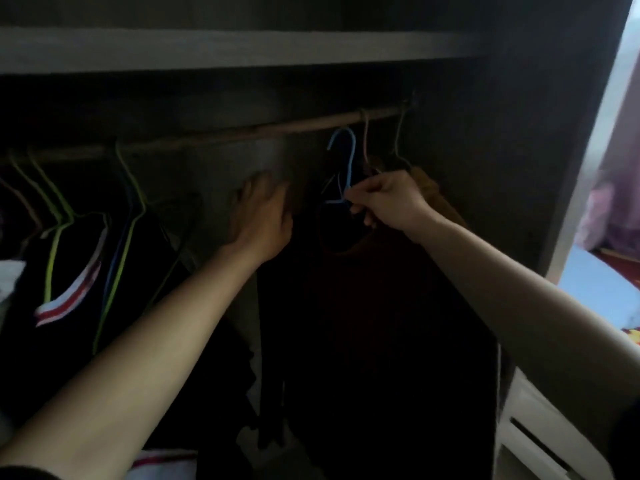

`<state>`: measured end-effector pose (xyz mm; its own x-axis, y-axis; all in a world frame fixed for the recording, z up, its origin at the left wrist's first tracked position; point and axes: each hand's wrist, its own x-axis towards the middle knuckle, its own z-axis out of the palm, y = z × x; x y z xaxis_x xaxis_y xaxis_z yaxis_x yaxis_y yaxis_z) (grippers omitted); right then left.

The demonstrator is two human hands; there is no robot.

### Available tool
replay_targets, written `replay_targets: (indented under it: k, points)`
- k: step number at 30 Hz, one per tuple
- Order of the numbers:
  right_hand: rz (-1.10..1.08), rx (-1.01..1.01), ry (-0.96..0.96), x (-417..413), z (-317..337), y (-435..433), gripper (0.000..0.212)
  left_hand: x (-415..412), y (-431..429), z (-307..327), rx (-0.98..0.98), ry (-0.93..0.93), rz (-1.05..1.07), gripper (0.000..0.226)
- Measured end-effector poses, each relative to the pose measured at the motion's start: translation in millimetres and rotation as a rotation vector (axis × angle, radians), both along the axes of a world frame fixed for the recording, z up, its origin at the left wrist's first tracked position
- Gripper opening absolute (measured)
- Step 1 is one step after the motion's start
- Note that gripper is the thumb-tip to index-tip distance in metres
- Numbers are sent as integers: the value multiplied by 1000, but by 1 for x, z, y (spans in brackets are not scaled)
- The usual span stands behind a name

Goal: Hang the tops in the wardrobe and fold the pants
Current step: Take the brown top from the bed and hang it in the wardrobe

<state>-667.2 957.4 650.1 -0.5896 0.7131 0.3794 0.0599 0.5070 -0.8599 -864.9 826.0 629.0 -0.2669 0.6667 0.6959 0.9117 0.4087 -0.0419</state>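
Right hand (388, 199) pinches blue hanger (350, 161) neck, dark top (363, 289) hangs below grip; hook above grip, just under rod (242, 132), apparently not on yet. Left hand (263, 216) open, left of grip. Pants not visible, folding likely pending

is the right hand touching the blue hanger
Touching. The head view shows the right hand pinching the blue hanger at the base of its neck, fingers curled onto the wire with no gap.
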Motion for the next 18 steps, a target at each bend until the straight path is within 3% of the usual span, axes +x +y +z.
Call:
replay_targets:
  k: [5, 9, 13, 18]
  points:
    - [-34, -67, 45, -51, 32, 50, 14, -24, 31, 46, 61, 185, 67, 77]
    - [-117, -64, 98, -84, 39, 80, 20, -46, 49, 37, 39, 287, 167, 93]
    - [-135, -80, 35, -99, 22, 97, 12, -59, 62, 26, 79, 376, 241, 102]
    - [-230, 234, -13, -100, -1, 97, 23, -53, 65, 25, 142, 342, 204, 98]
